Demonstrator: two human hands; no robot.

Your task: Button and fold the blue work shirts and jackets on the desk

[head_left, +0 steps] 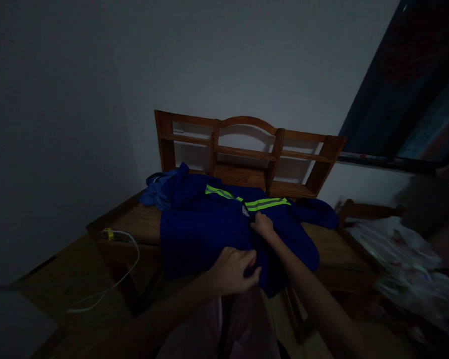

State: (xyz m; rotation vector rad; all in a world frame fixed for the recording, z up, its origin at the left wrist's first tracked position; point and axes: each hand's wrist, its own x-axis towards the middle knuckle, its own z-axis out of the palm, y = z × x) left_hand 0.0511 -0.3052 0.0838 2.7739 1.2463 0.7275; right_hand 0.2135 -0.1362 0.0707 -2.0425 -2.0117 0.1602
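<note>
Now the right hand (262,225) pinches the front of a royal-blue cloth jacket (202,237) with yellow-green striped bands (268,204); the left hand (232,269) curls by its lower edge, grip unclear. It's spread across a brown wooden desk (132,223).

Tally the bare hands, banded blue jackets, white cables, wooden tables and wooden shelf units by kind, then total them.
Left hand plus right hand: 2
Banded blue jacket: 1
White cable: 1
Wooden table: 1
Wooden shelf unit: 1
Total: 6
</note>
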